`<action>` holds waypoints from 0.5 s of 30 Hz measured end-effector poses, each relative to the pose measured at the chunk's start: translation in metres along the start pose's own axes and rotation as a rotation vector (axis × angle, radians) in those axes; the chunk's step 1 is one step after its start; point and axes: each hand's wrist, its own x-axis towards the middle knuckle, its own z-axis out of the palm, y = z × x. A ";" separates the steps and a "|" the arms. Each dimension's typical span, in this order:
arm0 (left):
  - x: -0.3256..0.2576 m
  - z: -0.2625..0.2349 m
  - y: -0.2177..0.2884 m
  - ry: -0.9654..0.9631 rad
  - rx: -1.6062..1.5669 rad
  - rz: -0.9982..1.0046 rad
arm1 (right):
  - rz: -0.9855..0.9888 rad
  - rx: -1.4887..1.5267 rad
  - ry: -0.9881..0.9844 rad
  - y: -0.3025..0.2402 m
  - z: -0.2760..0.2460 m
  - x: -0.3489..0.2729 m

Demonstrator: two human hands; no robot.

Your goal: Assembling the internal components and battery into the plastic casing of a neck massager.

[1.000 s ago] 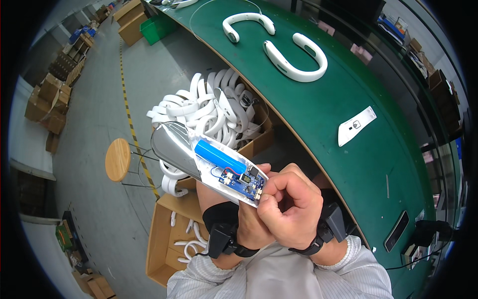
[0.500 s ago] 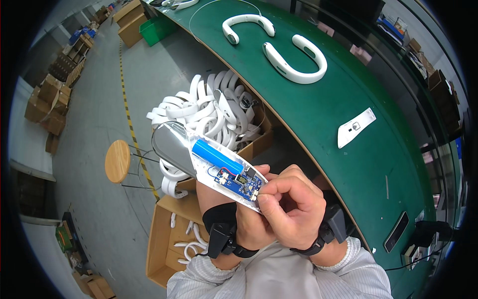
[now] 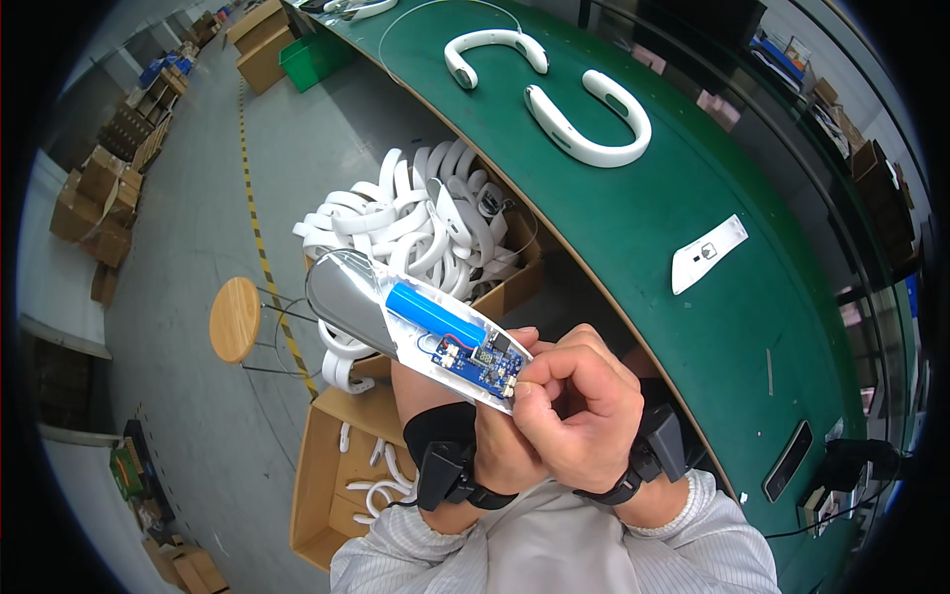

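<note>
An opened white housing with a rounded grey end is held over the lap, tilted down to the right. Inside it lie a blue cylindrical battery and a blue circuit board with thin wires and a small display. My left hand grips the housing from beneath, its fingers mostly hidden. My right hand is closed, thumb and forefinger pinched at the board's lower right end; whatever is between them is too small to make out.
Two white C-shaped neckbands and a white cover piece lie on the green table, with a phone near its right end. Left of it are a heaped carton of white bands, another carton and a stool.
Both hands and the housing have shifted only slightly. The display on the board showed lit yellowish segments earlier and looks dim now. The right fingers remain pinched at the board's end.
</note>
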 end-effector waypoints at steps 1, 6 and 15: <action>0.000 0.000 0.000 0.001 0.000 0.001 | -0.001 0.000 -0.001 0.000 0.001 0.000; 0.002 -0.001 0.004 0.010 0.083 0.011 | -0.035 -0.012 0.026 0.000 0.003 0.002; 0.005 0.002 0.009 0.113 0.285 -0.013 | -0.098 -0.051 -0.023 0.002 0.004 0.004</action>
